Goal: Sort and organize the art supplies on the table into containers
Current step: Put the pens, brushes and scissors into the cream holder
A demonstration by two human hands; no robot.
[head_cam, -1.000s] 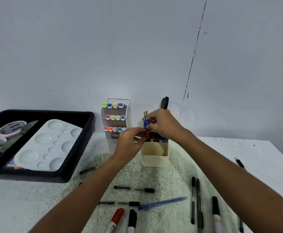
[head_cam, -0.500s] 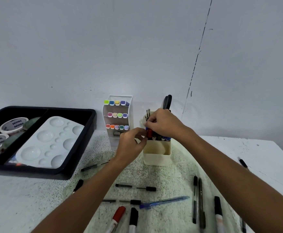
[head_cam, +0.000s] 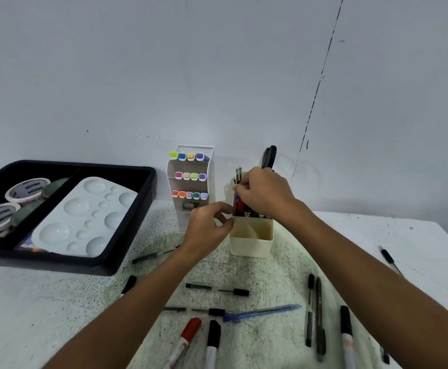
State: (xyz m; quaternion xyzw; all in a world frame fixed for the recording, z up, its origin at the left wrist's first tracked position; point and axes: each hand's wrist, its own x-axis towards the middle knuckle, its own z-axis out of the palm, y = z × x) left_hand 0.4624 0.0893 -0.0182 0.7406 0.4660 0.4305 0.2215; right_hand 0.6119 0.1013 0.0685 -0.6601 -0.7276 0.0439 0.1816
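Observation:
A cream pen cup (head_cam: 252,243) stands mid-table, holding several pens, brushes and black-handled scissors (head_cam: 269,155). My right hand (head_cam: 265,193) is over the cup, its fingers closed on the tops of red and blue pens (head_cam: 239,205) standing inside. My left hand (head_cam: 208,227) is just left of the cup with curled fingertips pinching its left rim. Loose on the table in front lie a blue pen (head_cam: 262,311), a red marker (head_cam: 188,336), a black marker (head_cam: 213,339) and several black pens (head_cam: 320,315).
A white rack of coloured markers (head_cam: 190,182) stands left of the cup against the wall. A black tray (head_cam: 127,251) at the left holds a white palette (head_cam: 84,217) and paint tubs (head_cam: 28,190). One pen (head_cam: 389,258) lies far right.
My right hand has pushed the red and blue pens down into the cup. My left hand has dropped from the pens to the cup's left rim.

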